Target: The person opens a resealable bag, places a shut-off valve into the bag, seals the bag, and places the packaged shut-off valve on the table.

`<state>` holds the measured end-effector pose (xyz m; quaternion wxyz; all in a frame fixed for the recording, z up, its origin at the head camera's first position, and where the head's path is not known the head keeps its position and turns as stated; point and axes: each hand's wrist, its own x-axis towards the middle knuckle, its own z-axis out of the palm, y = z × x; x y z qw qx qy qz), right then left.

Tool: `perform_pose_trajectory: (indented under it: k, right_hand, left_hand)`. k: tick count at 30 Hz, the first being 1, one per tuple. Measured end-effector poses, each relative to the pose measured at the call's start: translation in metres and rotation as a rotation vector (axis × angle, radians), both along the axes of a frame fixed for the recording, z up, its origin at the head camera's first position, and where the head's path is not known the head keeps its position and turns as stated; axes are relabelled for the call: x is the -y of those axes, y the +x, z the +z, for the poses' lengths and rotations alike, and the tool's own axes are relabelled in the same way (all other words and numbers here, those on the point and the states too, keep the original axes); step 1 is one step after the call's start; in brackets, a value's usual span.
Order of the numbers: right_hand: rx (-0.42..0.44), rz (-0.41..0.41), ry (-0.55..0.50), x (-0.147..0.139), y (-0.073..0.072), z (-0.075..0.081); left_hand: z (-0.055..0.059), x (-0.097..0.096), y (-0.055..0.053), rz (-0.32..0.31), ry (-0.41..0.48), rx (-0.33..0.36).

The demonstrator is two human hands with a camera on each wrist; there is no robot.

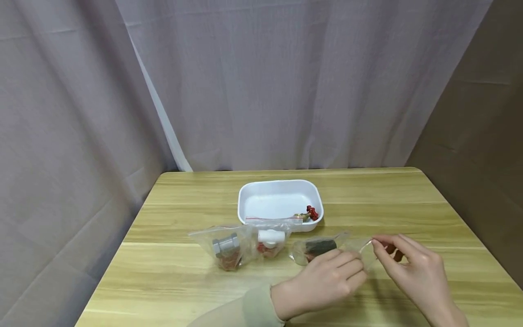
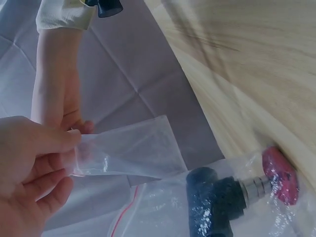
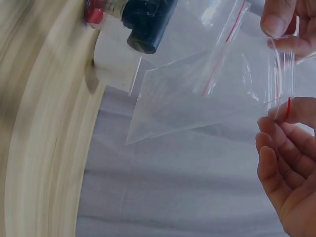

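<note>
A clear zip bag (image 3: pixel 187 101) with a red line at its mouth hangs between both hands, with nothing visible inside. My left hand (image 1: pixel 327 279) pinches one side of the mouth between thumb and finger, as the left wrist view shows. On the other side, my right hand (image 1: pixel 412 268) pinches the edge near the red strip (image 3: pixel 289 106). Just beyond the left hand stands another zip bag holding a dark tee-shaped valve (image 2: pixel 212 197) with a red handle (image 2: pixel 280 175). That handle is mostly hidden in the head view.
Left of the hands, two zip bags hold a grey fitting (image 1: pixel 226 245) and a white fitting (image 1: pixel 271 236), each with red parts below. Behind them sits a white tray (image 1: pixel 245 200) containing a brass valve with a red handle (image 1: pixel 312 212). Curtains surround the wooden table (image 1: pixel 163 290).
</note>
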<state>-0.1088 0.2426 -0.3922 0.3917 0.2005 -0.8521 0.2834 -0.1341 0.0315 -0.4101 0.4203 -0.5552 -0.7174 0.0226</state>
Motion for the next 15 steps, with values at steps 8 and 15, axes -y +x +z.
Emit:
perform_pose_trajectory:
  k: [8, 15]
  right_hand:
    - [-0.014, 0.013, 0.022, 0.0027, -0.0009, 0.0027]
    - [-0.125, 0.01, 0.007, 0.0096, -0.0068, 0.0053]
  left_hand:
    - [0.004, 0.0045, -0.0003, -0.007, 0.012, 0.022]
    - [0.0081, 0.004, -0.0021, -0.052, 0.079, 0.067]
